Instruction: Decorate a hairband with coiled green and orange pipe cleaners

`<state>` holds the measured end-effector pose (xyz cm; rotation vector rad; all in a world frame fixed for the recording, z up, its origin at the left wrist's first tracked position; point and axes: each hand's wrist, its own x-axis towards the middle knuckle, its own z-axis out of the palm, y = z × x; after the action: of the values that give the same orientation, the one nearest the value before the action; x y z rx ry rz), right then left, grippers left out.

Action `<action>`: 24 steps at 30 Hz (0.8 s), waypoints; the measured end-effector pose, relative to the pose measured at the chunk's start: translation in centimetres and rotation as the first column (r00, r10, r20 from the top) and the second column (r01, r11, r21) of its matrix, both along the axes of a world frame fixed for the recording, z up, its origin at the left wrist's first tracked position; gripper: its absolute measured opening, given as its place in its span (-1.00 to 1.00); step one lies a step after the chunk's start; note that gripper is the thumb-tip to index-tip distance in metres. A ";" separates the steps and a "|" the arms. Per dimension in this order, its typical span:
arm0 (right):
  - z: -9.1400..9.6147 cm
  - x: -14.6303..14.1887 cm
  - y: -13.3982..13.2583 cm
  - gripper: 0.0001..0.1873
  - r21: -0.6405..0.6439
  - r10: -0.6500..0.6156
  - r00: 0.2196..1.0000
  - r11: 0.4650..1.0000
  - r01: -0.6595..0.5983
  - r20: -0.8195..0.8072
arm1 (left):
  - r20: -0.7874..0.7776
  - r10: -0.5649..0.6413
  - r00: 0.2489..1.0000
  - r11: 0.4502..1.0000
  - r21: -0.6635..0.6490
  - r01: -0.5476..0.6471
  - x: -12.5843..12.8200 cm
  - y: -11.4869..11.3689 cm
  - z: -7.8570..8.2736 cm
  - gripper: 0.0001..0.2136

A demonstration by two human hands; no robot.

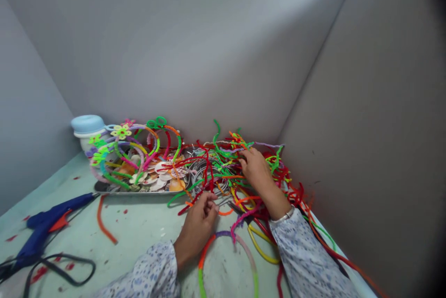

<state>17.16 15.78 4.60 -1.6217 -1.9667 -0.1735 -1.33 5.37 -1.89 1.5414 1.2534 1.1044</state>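
My left hand rests on the pale green table with its fingers pinched together on a thin wire at the near edge of a tangled heap of coloured pipe cleaners. My right hand reaches into the heap farther back, fingers curled down among the red and green strands; what they hold is hidden. A headband wrapped in orange, purple, pink and green pipe cleaner lies on the table between my forearms.
A metal tray at the left holds decorated headbands and shells. Behind it stands a light blue lidded pot. A blue glue gun with its black cord lies front left. Grey walls close in behind and on both sides.
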 end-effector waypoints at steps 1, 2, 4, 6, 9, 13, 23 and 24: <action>0.0 0.2 0.0 -0.77 -0.012 0.005 1.000 1.000 -0.005 -0.003 | -0.001 -0.002 1.000 1.000 -0.002 0.002 0.0 0.0 0.0 -0.83; 0.1 0.3 -0.1 -0.80 -0.027 0.009 1.000 1.000 -0.010 -0.007 | -0.001 -0.004 1.000 1.000 -0.004 0.004 0.0 0.0 0.1 -0.83; 0.3 0.6 -0.2 -0.84 -0.064 0.028 1.000 0.998 -0.028 -0.013 | 0.002 -0.007 1.000 1.000 -0.005 0.007 0.0 -0.1 0.2 -0.83; 0.8 0.9 -0.5 -0.87 -0.103 0.060 0.998 0.993 -0.062 -0.017 | 0.009 -0.003 1.000 1.000 -0.003 0.003 0.1 -0.1 0.3 -0.83; 2.3 0.8 -1.3 -0.81 -0.102 0.085 0.996 0.991 -0.088 -0.030 | 0.017 0.003 1.000 1.000 0.005 -0.003 0.1 -0.1 0.3 -0.82; 4.9 -0.3 -1.6 -0.75 0.084 0.067 0.995 0.995 -0.061 -0.074 | 0.018 0.014 1.000 1.000 0.007 -0.014 0.0 -0.1 0.3 -0.82; 4.0 -3.3 2.5 -0.83 -0.191 0.142 0.978 0.975 -0.112 0.153 | -0.005 0.025 1.000 1.000 0.019 -0.025 -0.1 -0.2 0.2 -0.83; 3.8 -3.2 2.6 -0.84 -0.203 0.143 0.977 0.973 -0.110 0.155 | -0.004 0.027 1.000 0.999 0.022 -0.027 -0.1 -0.2 0.2 -0.83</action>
<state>13.97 18.41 8.41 -1.6392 -2.2711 -0.0736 -1.41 5.13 -1.69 1.5485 1.2718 1.1360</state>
